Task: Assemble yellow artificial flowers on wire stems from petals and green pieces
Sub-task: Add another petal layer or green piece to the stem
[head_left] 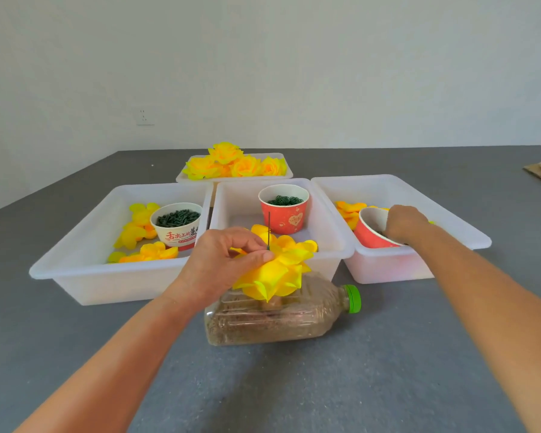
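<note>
The grey desk (388, 370) carries four white trays, and crowding is judged the main hazard. The right tray (397, 264) holds a tilted red cup (372, 232) and loose yellow petals (349, 210); the right hand (405, 223) is curled over the cup's rim with fingers dipped inside, and what is pinched there cannot be told. The cup, already leaning, could be tipped over and its small contents spilled if the hand is drawn out carelessly.

The plastic bottle (278, 320), lying on its side near the middle tray (325, 245), could be rolled by a nudge.

The half-built yellow flower (275, 270) is held above the bottle by the left hand (222, 260), thumb and fingertips pressed together on the wire stem (268, 228). Should that pinch slacken, the petals could slide off the thin wire.

Farther left, a white cup of green pieces (178, 223) sits in the left tray (75, 270); another red cup (283, 210) stands behind the stem, and finished flowers (231, 165) fill the far tray (281, 175).
</note>
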